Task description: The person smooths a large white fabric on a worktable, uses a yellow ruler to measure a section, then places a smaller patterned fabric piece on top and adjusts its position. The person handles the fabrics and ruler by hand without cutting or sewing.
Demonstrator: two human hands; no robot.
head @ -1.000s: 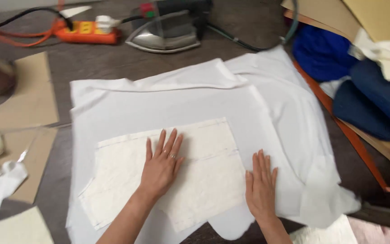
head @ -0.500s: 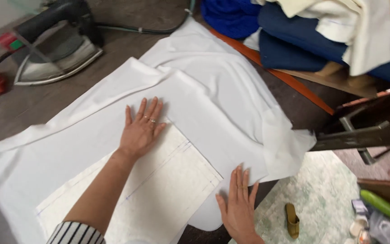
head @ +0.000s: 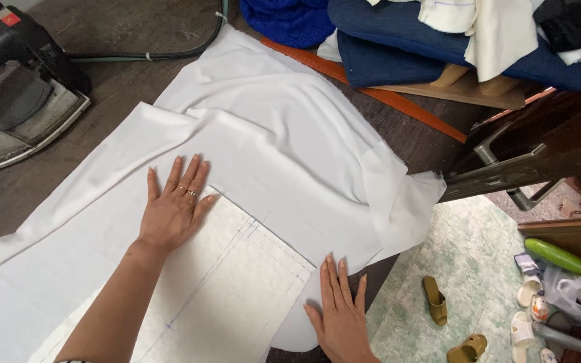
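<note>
Two hands, left hand [head: 173, 212] and right hand [head: 339, 316], press open, flat fingers on smooth white fabric [head: 284, 148], grasping nothing.

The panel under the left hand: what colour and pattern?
Off-white textured panel with faint blue drawn lines; head view shows it best.

We see bright, even, soft light, no hard glare. The white fabric [head: 270, 154] at centre frame runs near blown-out, w/ faint grey shading in its folds. Soft shadows sit under the left hand [head: 173, 212] and right hand [head: 339, 316]. Focus is sharp mid-frame; the iron [head: 18, 94], upper left, looks darker (slightly soft). Mild wide-angle stretch at the edges.
</note>
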